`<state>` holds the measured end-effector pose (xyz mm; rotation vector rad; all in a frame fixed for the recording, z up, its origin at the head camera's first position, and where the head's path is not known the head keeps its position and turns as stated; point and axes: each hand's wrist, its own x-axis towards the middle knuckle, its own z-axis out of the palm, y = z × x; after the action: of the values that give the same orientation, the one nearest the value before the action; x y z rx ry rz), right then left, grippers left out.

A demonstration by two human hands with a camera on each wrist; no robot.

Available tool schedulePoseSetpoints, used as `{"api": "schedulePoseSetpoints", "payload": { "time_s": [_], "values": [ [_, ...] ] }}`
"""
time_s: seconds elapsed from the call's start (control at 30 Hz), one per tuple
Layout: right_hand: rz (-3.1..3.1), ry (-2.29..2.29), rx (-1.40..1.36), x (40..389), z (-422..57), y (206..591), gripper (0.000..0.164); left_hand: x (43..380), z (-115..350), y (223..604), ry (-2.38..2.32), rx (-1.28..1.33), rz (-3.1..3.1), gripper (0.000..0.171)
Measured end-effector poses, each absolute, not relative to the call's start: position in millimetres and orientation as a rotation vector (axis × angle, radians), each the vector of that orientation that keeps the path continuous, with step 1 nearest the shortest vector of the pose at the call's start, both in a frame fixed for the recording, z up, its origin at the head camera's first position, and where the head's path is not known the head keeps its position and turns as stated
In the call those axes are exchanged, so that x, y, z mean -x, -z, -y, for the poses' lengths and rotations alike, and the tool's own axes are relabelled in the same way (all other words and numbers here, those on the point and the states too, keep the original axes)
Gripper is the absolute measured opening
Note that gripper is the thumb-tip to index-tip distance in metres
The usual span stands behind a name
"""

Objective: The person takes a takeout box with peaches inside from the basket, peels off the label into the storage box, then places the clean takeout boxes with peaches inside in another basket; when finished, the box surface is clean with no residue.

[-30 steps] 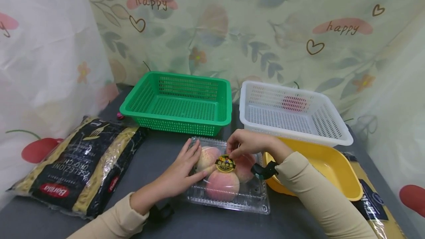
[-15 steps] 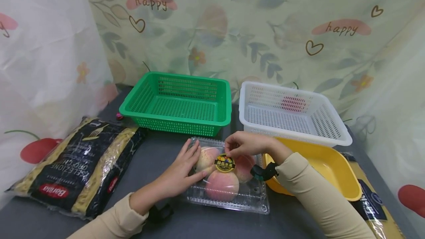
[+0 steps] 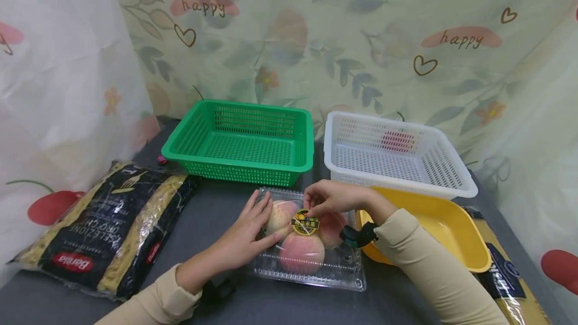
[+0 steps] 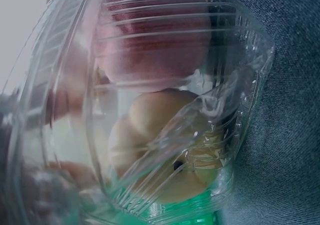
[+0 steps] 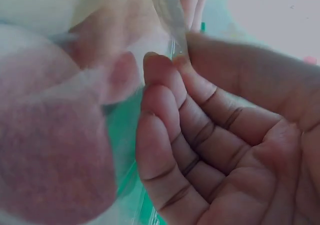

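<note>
A clear plastic clamshell box (image 3: 334,277) of peaches (image 3: 301,254) lies on the table in the head view. On its lid is a round black-and-gold sticker (image 3: 305,223). My left hand (image 3: 246,234) rests with spread fingers over the box's left side, its thumb across the lid. My right hand (image 3: 336,198) pinches the sticker's upper edge between thumb and forefinger. In the right wrist view that sticker (image 5: 170,15) shows as a lifted pale strip at the fingertips; the other fingers are curled. Through the box wall, the left wrist view shows peaches (image 4: 155,40) and ribbed plastic.
Behind the box stand a green basket (image 3: 244,167) and a white basket (image 3: 397,177). A yellow basin (image 3: 451,229) sits at the right, partly under my right forearm. A bag of Barilla pasta (image 3: 104,229) lies at the left, another pasta bag (image 3: 503,275) at the far right.
My right hand has shifted slightly left and toward me, still pinching the sticker's edge. The left hand and the box stay in place.
</note>
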<state>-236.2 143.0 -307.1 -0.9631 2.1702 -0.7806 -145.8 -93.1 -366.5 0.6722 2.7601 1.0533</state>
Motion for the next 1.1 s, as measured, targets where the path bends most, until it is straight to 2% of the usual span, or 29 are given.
{"api": "schedulePoseSetpoints", "payload": {
  "time_s": [0.13,0.33,0.7,1.1],
  "values": [
    [-2.180,0.767,0.928,234,-144,305,0.015,146,92,367,-1.053,-0.676,-2.774,0.076],
    [-2.186,0.771,0.957,233,-147,305,0.003,146,92,367,-1.057,-0.671,-2.775,0.077],
    [-2.227,0.919,0.966,234,-155,302,0.006,145,92,368,-1.043,-0.686,-2.767,0.077],
    [-2.353,1.056,0.835,246,-187,289,0.013,144,92,369,-1.074,-0.688,-2.776,0.075]
  ]
}}
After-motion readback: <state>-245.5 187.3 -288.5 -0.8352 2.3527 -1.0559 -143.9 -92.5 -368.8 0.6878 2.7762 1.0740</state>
